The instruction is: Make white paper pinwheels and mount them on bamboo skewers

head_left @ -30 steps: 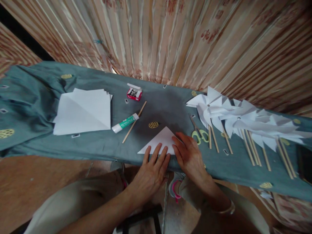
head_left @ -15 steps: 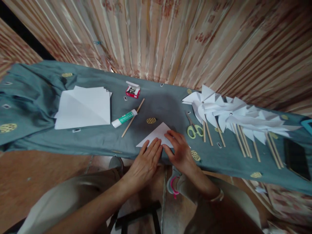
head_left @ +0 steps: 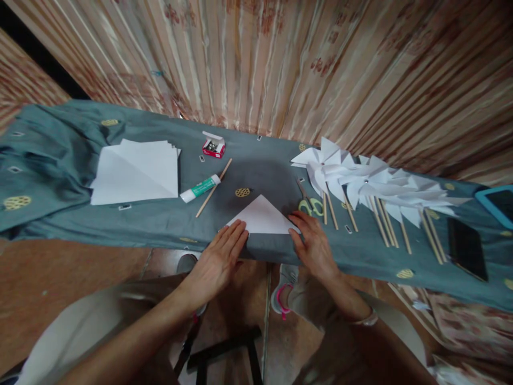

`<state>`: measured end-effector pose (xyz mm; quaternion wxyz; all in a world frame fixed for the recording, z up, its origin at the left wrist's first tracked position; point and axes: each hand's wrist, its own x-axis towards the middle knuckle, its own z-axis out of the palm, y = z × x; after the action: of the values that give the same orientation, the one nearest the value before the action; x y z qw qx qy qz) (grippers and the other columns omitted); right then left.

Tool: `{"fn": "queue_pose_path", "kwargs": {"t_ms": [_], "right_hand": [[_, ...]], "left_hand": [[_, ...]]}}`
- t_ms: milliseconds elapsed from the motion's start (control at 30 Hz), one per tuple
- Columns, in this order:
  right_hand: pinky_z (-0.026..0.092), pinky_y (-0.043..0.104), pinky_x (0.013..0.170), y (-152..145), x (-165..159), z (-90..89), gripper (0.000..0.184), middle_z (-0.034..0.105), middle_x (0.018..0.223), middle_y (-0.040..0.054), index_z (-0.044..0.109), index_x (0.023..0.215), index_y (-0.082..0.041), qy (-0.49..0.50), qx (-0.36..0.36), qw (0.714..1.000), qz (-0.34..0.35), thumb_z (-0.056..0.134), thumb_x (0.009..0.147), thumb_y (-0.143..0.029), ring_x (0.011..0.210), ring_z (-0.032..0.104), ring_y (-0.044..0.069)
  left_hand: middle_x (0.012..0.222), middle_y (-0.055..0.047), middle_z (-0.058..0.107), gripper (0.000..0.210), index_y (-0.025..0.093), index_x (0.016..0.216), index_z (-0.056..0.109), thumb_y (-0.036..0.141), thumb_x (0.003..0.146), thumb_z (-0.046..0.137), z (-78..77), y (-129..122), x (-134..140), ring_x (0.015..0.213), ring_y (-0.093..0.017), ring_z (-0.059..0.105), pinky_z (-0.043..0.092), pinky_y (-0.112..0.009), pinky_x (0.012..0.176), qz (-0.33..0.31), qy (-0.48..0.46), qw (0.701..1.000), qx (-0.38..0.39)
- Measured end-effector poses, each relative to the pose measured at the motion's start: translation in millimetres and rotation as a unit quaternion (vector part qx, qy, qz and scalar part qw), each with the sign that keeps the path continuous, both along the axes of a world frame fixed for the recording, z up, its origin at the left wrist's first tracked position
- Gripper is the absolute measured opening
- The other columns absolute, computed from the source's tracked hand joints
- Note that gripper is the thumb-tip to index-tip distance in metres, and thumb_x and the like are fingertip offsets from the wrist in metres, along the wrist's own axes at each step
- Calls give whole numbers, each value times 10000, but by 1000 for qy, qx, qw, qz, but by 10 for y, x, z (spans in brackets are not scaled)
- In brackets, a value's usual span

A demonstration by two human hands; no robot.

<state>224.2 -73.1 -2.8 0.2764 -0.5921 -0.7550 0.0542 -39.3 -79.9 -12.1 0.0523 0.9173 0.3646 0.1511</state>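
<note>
A white sheet of paper folded into a triangle lies near the table's front edge, its long side toward me and its point away. My left hand rests with straight, flat fingers over the triangle's left corner. At the opposite corner, my right hand has its thumb and curled fingers on the paper, partly covering it. Just beyond the right hand are scissors with green handles. To the left of the triangle, a glue stick lies across a thin wooden stick.
A stack of white paper lies at left. At the back sits a small red box of metal pins. Several paper pinwheels on sticks overlap at right, beside a black phone and a blue-framed device. Patterned cloth covers the table.
My hands have moved apart along the folded edge, the left one to the left corner and the right one to the right corner. More of the triangle shows. The view has shifted slightly.
</note>
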Motion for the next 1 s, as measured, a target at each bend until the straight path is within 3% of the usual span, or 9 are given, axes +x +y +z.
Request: {"fn": "queue_pose_path", "kwargs": {"t_ms": [300,500,667,767,900,1000], "right_hand": [[471,510,992,-89,128,-6,359,626,1209,173,597,1216,-125,-34,15,999,-2,372,937,-157,1143,554,282],[487,477,980,-92,176,-4,379,643,1176,181,610,1193,-87,-50,24,998,3,375,895,-96,1112,567,284],[480,471,989,-88,129,37,382,636,1200,168,607,1203,-118,-61,1,998,-2,365,908,-130,1127,567,284],[484,476,968,-68,67,71,352,652,1178,176,614,1193,-129,-50,-9,999,-20,397,946,-256,1109,587,298],[535,421,831,-24,34,132,381,702,1054,156,653,1125,-145,8,-53,997,-49,473,915,-408,893,665,268],[538,362,687,6,71,163,392,732,864,97,681,1079,-166,90,-131,983,-90,561,842,-454,671,658,212]], "left_hand": [[1457,-224,439,492,37,1367,417,192,904,480,86,-57,-189,1391,-316,368,377,-504,1110,58,44,997,37],[1459,-236,430,490,30,1360,425,199,902,470,92,-86,-242,1394,-317,362,381,-502,1103,72,43,996,35],[1461,-237,428,490,20,1356,436,187,897,477,86,-101,-240,1396,-320,359,349,-508,1119,85,53,994,35],[1458,-229,437,484,22,1349,447,186,896,487,81,-100,-236,1386,-321,374,341,-516,1119,84,59,994,45],[1455,-212,448,490,38,1353,440,187,891,505,93,-92,-258,1374,-315,395,356,-509,1108,83,58,994,51],[1455,-203,453,482,51,1355,441,174,892,499,110,-86,-282,1375,-301,397,350,-502,1113,83,53,994,37]]}}
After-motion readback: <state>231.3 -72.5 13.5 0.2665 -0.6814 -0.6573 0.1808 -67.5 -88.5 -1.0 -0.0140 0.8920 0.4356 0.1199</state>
